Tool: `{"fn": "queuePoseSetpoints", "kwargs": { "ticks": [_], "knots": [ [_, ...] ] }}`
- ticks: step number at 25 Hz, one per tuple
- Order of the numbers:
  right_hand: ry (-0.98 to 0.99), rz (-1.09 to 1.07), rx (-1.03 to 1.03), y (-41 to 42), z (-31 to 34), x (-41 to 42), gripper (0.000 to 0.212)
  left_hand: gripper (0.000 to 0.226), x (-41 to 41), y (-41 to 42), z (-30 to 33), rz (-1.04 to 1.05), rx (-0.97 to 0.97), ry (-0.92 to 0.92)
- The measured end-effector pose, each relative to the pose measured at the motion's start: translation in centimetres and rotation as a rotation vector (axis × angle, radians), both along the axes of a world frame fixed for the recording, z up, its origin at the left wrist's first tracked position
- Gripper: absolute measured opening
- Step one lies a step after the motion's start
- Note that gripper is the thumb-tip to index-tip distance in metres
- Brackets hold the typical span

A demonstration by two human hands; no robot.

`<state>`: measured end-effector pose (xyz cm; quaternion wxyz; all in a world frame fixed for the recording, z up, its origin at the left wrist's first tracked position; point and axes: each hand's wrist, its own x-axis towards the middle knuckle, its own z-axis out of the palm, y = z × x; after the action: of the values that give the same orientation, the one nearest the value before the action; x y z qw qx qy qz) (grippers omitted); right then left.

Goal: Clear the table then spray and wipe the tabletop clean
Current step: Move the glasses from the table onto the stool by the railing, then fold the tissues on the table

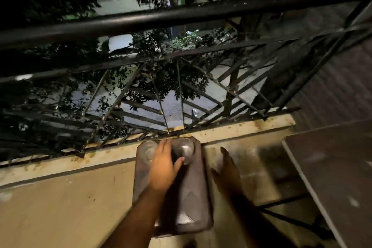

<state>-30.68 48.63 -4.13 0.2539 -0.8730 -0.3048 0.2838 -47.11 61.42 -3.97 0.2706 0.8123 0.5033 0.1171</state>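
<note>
Dark brown tray (189, 203) sits at six o'clock against the balcony ledge (60, 167), two clear glasses (186, 150) at its far end. Left hand (163, 169) lies flat over the tray, fingers spread, gripping nothing. Right hand (227, 169) hovers open just beside it at three o'clock. Table (338, 177) edge at four o'clock; iron railing (161, 18) overhead at twelve.
</note>
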Motion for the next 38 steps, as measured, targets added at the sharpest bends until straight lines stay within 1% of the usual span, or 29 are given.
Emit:
{"fn": "queuePoseSetpoints", "kwargs": {
  "ticks": [2, 3, 6, 8, 10, 12, 16, 19, 21, 23, 25, 27, 29, 31, 34, 36, 38],
  "knots": [
    [0.003, -0.045, 0.112, -3.9, 2.8, 1.4, 0.071, 0.072, 3.3, -4.1, 2.8, -0.092, 0.008, -0.058],
    [-0.027, -0.071, 0.151, -6.3, 3.9, 2.7, 0.069, 0.07, 5.2, -6.2, 4.0, -0.138, 0.024, -0.086],
    [-0.132, -0.117, 0.19, -13.8, 7.0, 6.8, 0.064, 0.065, 10.9, -12.3, 6.9, -0.275, 0.078, -0.119],
    [-0.134, -0.201, 0.221, -20.0, 9.1, 9.6, 0.059, 0.063, 15.0, -17.6, 9.0, -0.37, 0.095, -0.137],
    [-0.181, -0.323, 0.267, -26.6, 10.8, 12.5, 0.053, 0.062, 19.0, -23.3, 10.6, -0.454, 0.097, -0.157],
    [-0.24, -0.436, 0.266, -33.4, 11.8, 15.2, 0.05, 0.061, 22.9, -29.3, 11.7, -0.554, 0.101, -0.171],
    [-0.313, -0.619, 0.21, -43.6, 11.9, 19.0, 0.049, 0.061, 29.3, -38.2, 13.1, -0.733, 0.059, -0.185],
    [-0.293, -0.752, 0.108, -48.8, 11.1, 20.5, 0.05, 0.059, 33.4, -42.7, 13.5, -0.878, 0.041, -0.176],
    [-0.281, -0.822, 0.119, -51.1, 10.7, 20.9, 0.048, 0.056, 35.7, -44.5, 13.6, -0.955, 0.048, -0.186],
    [-0.305, -0.88, 0.138, -52.7, 10.2, 21.3, 0.048, 0.047, 38.1, -45.7, 13.4, -1.035, 0.068, -0.213],
    [-0.315, -0.954, 0.1, -53.6, 9.9, 21.9, 0.048, 0.03, 40.3, -46.7, 12.9, -1.129, 0.069, -0.215],
    [-0.295, -1.033, 0.066, -54.2, 9.4, 22.7, 0.048, 0.021, 42.2, -47.6, 12.0, -1.244, 0.031, -0.154],
    [-0.253, -1.076, 0.025, -54.7, 8.8, 23.2, 0.047, 0.019, 43.6, -48.4, 10.8, -1.321, 0.006, -0.107],
    [-0.202, -1.118, -0.02, -55.2, 7.8, 23.7, 0.045, 0.024, 45.1, -49.0, 9.3, -1.372, -0.012, -0.061],
    [-0.088, -1.239, -0.064, -55.8, 6.0, 23.3, 0.042, 0.037, 46.9, -49.4, 6.8, -1.448, 0.067, 0.091],
    [0.008, -1.386, -0.067, -56.4, 4.5, 22.8, 0.037, 0.044, 48.3, -49.7, 5.2, -1.439, 0.08, 0.25],
    [0.1, -1.54, -0.029, -56.9, 3.1, 22.3, 0.029, 0.046, 49.4, -49.8, 3.8, -1.398, 0.083, 0.372]
  ]
}}
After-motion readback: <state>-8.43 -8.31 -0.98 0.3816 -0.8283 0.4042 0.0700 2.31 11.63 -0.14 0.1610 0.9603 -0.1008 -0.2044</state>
